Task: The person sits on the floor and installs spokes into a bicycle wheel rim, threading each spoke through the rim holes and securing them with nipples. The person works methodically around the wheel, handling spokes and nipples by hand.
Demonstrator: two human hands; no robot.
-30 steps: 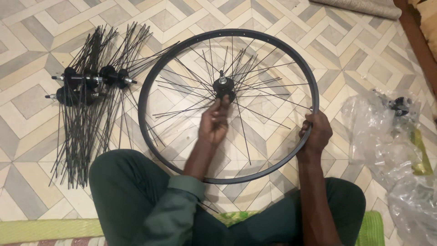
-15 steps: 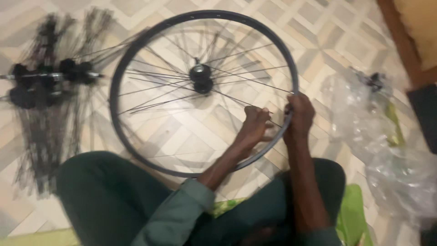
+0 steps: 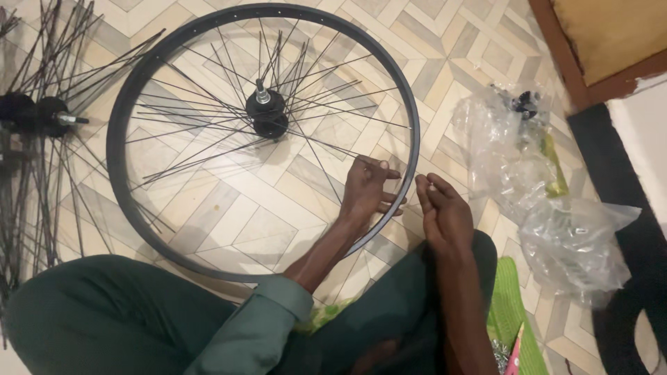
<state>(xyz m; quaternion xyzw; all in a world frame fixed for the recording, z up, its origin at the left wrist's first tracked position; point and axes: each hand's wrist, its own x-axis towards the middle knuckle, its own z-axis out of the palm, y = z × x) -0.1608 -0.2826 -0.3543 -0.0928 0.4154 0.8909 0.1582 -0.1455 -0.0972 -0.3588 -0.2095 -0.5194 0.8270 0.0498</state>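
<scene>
Left hand: the left hand (image 3: 368, 189) lies inside the rim, fingers spread and pointing right toward its inner edge; the fingertips are at a spoke end close to the rim, but whether they pinch it cannot be told.
Right hand: the right hand (image 3: 443, 212) sits just outside the rim, fingers held together and pointing up-left, their tips at the rim's outer edge; it is not clear whether they grip anything.
Wheel: the black bicycle wheel rim (image 3: 139, 90) lies flat on the floor in front of the person's knees, its lower edge running under the left forearm.
Hub: the black hub (image 3: 266, 111) sits a little above the rim's centre, its axle standing upward toward the camera.
Spokes: thin spokes (image 3: 194, 118) fan out from the hub in all directions; several stop short of the rim and lie loose across the tiles.
Left of the wheel: a pile of spare hubs with spokes (image 3: 38, 114) lies beside the rim, the spokes mostly running up and down the view.
Right of the wheel: crumpled clear plastic bags (image 3: 556, 222) lie near the right hand.
Floor: beige patterned tiles (image 3: 243, 215) under everything.
Person: green trouser legs (image 3: 104, 312) at the bottom, a green mat (image 3: 511, 312) by the right knee.
</scene>
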